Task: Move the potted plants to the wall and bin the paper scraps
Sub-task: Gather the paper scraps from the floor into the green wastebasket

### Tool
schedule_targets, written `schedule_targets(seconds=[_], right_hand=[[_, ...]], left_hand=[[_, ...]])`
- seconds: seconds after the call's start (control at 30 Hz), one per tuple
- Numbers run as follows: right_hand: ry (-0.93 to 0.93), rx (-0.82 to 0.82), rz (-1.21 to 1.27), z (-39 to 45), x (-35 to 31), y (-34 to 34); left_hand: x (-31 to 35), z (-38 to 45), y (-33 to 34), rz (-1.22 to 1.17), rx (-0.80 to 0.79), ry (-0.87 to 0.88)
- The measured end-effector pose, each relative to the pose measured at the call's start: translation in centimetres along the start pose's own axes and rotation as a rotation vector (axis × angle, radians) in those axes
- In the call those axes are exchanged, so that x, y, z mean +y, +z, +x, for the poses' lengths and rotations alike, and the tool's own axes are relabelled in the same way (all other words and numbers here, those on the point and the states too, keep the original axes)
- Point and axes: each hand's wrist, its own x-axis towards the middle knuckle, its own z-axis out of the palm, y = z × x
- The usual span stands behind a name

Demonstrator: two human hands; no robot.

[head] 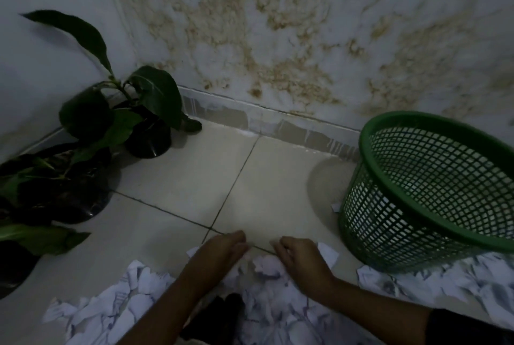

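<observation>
Risk 1: scraps (211,314) are loose and light, so a 2-handed scoop may shed bits on the way to the bin, esp. small torn pcs at the heap edge. Risk 2: green mesh basket (434,191) looks tilted w/ its mouth toward the camera; a knock from the right forearm could roll it or spill what's inside. Mesh holes are wide enough that tiny scraps may fall through. 1 scrap already sits on the floor just beside the basket wall.

Left hand (222,250) and right hand (301,257) lie on the far edge of the heap, fingers loosely bent, cupped toward each other around a crumpled wad (267,265). Can't tell if either actually grips paper; looks like gathering, not pinching.

Scraps: white paper w/ faint print, torn and crumpled, spread over the tiled floor (194,177) near the camera, reaching under the basket.

Potted plants (116,122): at least 2 dark pots in the corner at left, near or at the wall (278,38). Dim light, motion blur.
</observation>
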Motion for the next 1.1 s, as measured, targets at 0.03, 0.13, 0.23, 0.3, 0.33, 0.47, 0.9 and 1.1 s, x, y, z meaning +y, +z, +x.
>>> schedule_targets(seconds=[0.03,0.13,0.23,0.3,0.33,0.47,0.9,1.1], right_hand=[[0.017,0.056,0.057,0.4,-0.7,-0.7],[0.007,0.184,0.138,1.5,-3.3,-3.0],[-0.014,0.292,0.179,2.3,-6.4,-5.7],[-0.047,0.354,0.205,2.6,-8.8,-7.8],[-0.061,0.383,0.222,2.7,-9.9,-8.9],[-0.119,0.512,0.293,3.0,-13.5,-14.7],[0.294,0.924,0.000,0.9,-5.3,-27.8],[0.387,0.609,0.063,-0.9,-3.9,-29.3]], left_hand=[[0.2,0.3,-0.9,-0.102,0.013,-0.085],[1.3,1.5,-3.1,-0.215,0.171,-0.177],[4.0,3.4,-5.1,-0.285,0.255,-0.160],[6.4,4.9,-6.6,-0.299,0.293,-0.145],[7.7,5.8,-7.4,-0.312,0.320,-0.124],[13.7,9.7,-9.9,-0.348,0.443,-0.047],[26.1,18.1,-2.0,-0.268,0.179,0.062],[27.5,17.7,0.0,-0.029,0.029,0.021]])
